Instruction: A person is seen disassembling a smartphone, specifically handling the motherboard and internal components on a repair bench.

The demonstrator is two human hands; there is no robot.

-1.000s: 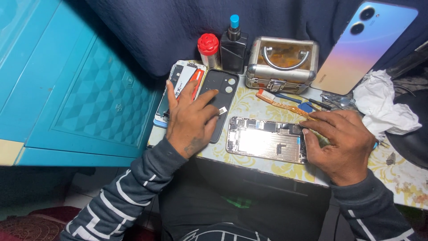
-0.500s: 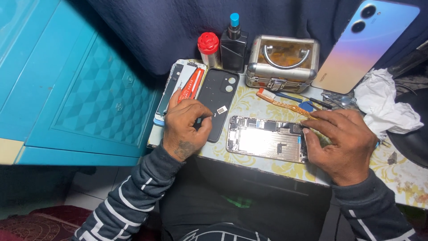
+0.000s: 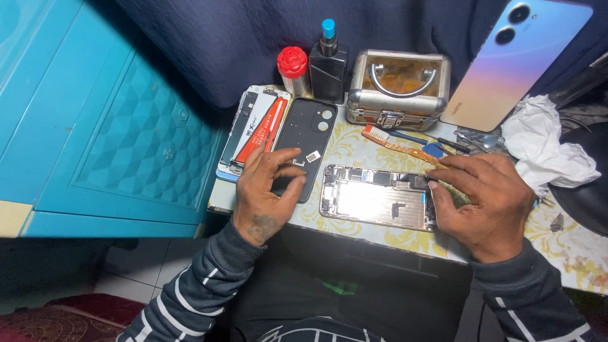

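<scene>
Left hand (image 3: 266,196) sits on the black back cover (image 3: 304,142), fingers curled loosely, thumb and forefinger closing near a small tray piece (image 3: 312,156), though I can't tell if they grip it. Right hand (image 3: 487,199) rests flat, fingers together, at the right end of the opened phone (image 3: 377,196) lying mid-table (image 3: 354,142).

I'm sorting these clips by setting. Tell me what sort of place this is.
Most likely a small phone repair bench. An opened phone lies on the table between the left hand and right hand, with a black back cover, a solder spool and small tools beside it.
</scene>
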